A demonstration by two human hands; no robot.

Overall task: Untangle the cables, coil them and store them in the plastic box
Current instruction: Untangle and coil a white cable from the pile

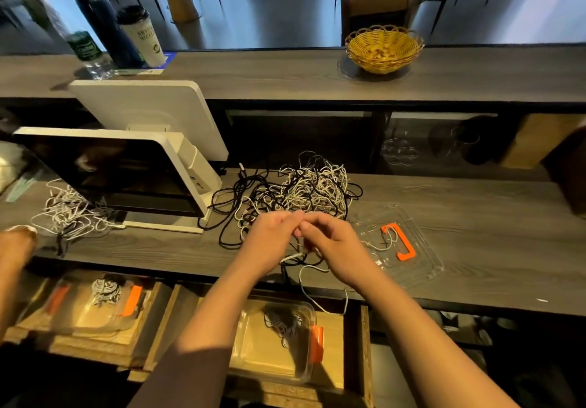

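Where knuckles hide the grip, both hands' fingers curled at a white cable, hold unclear.

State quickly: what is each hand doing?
Left hand: fingers curled, pinching a white cable.
Right hand: fingers curled on the same cable.

Your left hand and right hand hide the cable between them; another person's arm is cut off at the left edge.
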